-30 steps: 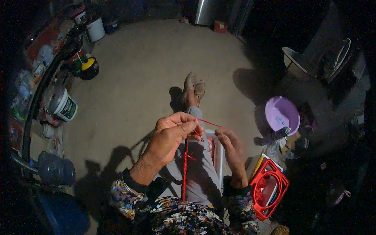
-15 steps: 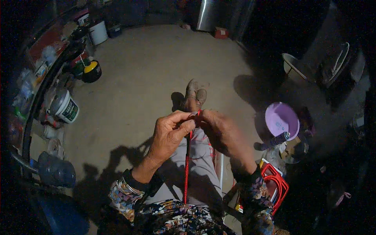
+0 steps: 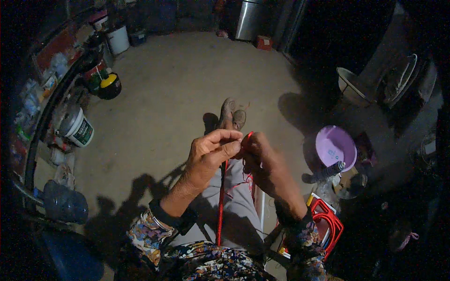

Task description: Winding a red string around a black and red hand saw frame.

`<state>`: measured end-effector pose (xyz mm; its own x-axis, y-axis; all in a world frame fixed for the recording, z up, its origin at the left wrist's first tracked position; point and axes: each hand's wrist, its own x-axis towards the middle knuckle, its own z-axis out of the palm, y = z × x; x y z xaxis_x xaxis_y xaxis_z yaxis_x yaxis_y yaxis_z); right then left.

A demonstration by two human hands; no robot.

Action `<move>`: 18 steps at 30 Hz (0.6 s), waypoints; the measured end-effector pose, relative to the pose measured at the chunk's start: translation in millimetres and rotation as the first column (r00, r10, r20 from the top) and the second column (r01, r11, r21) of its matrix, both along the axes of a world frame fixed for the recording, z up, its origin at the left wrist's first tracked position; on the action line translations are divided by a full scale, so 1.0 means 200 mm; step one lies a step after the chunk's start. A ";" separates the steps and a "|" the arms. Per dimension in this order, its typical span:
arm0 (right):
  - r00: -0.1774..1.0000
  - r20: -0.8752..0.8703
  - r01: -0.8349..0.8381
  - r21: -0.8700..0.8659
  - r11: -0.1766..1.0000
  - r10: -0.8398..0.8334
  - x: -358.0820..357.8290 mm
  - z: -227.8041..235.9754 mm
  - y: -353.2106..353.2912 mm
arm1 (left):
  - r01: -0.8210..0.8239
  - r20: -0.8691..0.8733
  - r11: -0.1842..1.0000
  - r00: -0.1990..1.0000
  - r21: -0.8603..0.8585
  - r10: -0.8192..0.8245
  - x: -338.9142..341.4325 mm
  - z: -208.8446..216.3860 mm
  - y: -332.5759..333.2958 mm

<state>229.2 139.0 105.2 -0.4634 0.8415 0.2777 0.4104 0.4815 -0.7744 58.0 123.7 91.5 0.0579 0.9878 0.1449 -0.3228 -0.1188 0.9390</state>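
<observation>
Your left hand is up over your gray pants, with its thumb and pointing finger pinched together on the top of the red cord. The cord hangs down from there in a straight line, in front of the pants, and ends low near your flowery top. Your right hand is just beside the left one, also over the pants. Its fingers are curled in on a bit of red thread, but the hand is blurry, so you cannot tell how tight they squeeze. Some thin red strands show by the right side of the pants, under that hand. Your shoes are past the far end of the pants. To the right of the pants sit a purple tub and, nearer you, a red basket. A white bucket and a bluish jug are well to the left of the pants.
</observation>
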 end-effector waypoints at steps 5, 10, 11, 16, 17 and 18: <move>0.978 -0.201 0.016 0.311 0.950 0.049 0.03 0.09 0.02 | 0.293 0.086 0.954 0.954 -0.060 -0.288 0.02 0.00 -0.02; 0.979 -0.200 -0.046 -0.088 0.995 0.028 0.08 0.01 0.10 | 0.021 -0.200 1.000 0.980 0.015 -0.017 -0.03 -0.03 -0.01; 0.989 -0.149 -0.053 -0.224 0.973 0.019 0.12 -0.03 0.12 | -0.094 -0.225 0.992 0.968 0.079 0.109 -0.04 -0.03 0.00; 0.937 0.350 -0.106 0.250 0.962 0.012 0.14 -0.24 0.22 | -0.063 -0.192 0.996 0.980 -0.067 0.049 -0.12 -0.05 0.00; 0.943 0.328 -0.125 0.184 0.975 0.059 0.12 -0.25 0.23 | -0.058 -0.181 0.995 0.983 -0.076 0.043 -0.12 -0.08 0.00; 0.954 0.287 -0.148 0.180 0.972 0.092 0.09 -0.25 0.24 | -0.051 -0.169 0.995 0.985 -0.085 0.036 -0.13 -0.11 0.01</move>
<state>246.4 186.8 55.5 -0.6394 0.7161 0.2799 0.5231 0.6719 -0.5243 32.1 125.0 70.2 0.0302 0.9984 0.0487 -0.1569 -0.0434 0.9867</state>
